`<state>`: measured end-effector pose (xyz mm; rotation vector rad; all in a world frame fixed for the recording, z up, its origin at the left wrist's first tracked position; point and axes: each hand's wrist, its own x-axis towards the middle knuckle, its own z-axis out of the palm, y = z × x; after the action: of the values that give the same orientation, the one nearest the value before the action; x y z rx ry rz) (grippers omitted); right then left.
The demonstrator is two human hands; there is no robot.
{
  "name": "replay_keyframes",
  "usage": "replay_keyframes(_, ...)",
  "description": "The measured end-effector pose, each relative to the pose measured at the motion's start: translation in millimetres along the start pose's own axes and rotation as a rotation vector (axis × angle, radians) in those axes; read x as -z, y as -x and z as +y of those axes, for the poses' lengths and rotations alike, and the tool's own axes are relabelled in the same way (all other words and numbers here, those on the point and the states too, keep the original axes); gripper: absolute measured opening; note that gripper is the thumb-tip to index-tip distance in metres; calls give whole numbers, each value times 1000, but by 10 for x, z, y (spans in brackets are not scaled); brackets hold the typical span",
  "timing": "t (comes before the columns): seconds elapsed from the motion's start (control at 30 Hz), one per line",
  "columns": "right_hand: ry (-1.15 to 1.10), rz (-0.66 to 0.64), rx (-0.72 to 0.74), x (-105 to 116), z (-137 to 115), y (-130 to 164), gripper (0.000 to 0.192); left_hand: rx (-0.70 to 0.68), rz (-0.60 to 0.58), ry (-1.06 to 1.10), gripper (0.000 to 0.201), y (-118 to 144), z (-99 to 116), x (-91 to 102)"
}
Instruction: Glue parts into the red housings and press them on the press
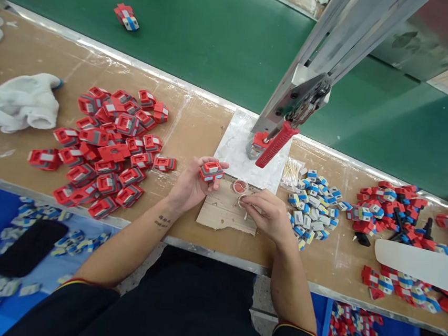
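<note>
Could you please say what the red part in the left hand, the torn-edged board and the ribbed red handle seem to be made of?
The red part looks like hard plastic, slightly glossy with moulded-looking edges. The board is probably cardboard, matt brown with a ragged lower edge. The handle may be rubber or plastic: ribbed, evenly red.

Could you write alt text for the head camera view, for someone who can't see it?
At a workbench, a person's left hand holds a red piece while the right hand pinches a small, thin item near a round container. Red pieces are heaped left, blue-and-white pieces right, and a red-handled device stands beyond the hands.
</note>
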<state>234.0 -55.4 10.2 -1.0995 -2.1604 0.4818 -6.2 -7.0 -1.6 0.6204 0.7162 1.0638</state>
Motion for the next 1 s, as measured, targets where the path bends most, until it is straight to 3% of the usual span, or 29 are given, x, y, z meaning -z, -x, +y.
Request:
replay_keyframes(0.17,47,43,-4,-7,20,16,15,-93,-66,-236,51,30,-82,44)
replay_keyframes(0.3,-25,-9,2,69,-13,13,14,-319,-120,-385,56,72,-144,54)
replay_keyframes(0.37,-65,138,-43,131,-67,-3,13,-432,-137,-468,52,95,-190,49)
replay_keyframes(0.47,-190,480,-76,164,-195,-53,8,-565,-193,-530,43,125,-268,26)
replay_keyframes(0.57,-310,627,-100,81,-332,-108,8,-646,-262,-553,39,149,-323,-3)
replay_keyframes(0.73,-414,606,-169,-106,-433,-128,5,-659,-266,-631,40,169,-356,-28)
replay_keyframes(1.0,-419,551,-199,-197,-426,-66,6,-653,-259,-609,41,169,-371,-45)
